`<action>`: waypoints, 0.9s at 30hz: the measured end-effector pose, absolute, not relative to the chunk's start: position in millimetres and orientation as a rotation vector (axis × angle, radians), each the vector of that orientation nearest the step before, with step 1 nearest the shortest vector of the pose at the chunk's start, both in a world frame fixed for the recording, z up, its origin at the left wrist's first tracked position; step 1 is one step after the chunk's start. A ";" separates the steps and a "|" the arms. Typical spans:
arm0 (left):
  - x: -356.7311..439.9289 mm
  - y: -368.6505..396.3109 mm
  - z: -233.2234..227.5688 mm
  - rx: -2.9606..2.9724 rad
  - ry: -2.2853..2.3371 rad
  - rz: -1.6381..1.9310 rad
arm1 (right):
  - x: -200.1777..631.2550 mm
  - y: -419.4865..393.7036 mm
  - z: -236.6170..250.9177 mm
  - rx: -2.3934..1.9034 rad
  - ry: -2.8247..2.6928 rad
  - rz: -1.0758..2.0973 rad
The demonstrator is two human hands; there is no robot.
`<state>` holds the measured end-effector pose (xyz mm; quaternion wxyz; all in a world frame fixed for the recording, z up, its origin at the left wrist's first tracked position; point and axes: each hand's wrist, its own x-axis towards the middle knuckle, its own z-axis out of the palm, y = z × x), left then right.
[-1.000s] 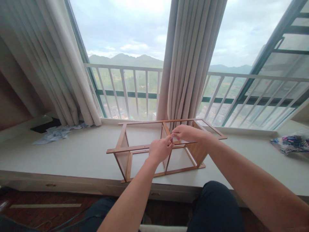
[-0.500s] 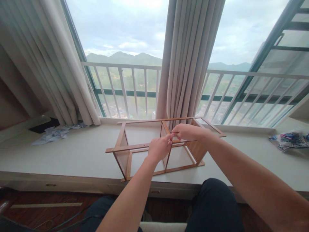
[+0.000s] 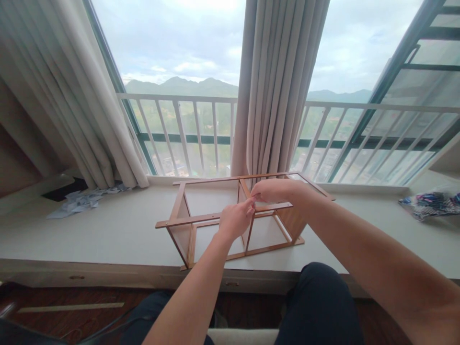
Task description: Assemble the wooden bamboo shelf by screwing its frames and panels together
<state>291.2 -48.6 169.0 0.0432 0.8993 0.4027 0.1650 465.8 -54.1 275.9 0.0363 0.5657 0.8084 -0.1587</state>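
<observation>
Left hand (image 3: 235, 220) and right hand (image 3: 273, 190) both pinch closed at the wooden frame (image 3: 187, 221)'s near top rail, centre divider; any held part is too small to tell. Risk, by judgement: uneven pressure could rack the light frame or slide it on the surface (image 3: 108, 230).

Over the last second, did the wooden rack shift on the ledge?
No. The wooden rack sits where it was against the middle curtain and the ledge; only the camera drifted.

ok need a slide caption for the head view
Both hands, left hand and right hand, meet at the middle joint of a wooden frame on a white window ledge.
</observation>
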 end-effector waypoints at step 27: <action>296.0 -43.0 168.9 2.653 1.300 0.476 | 462.8 -64.3 270.9 2.053 2.397 -0.125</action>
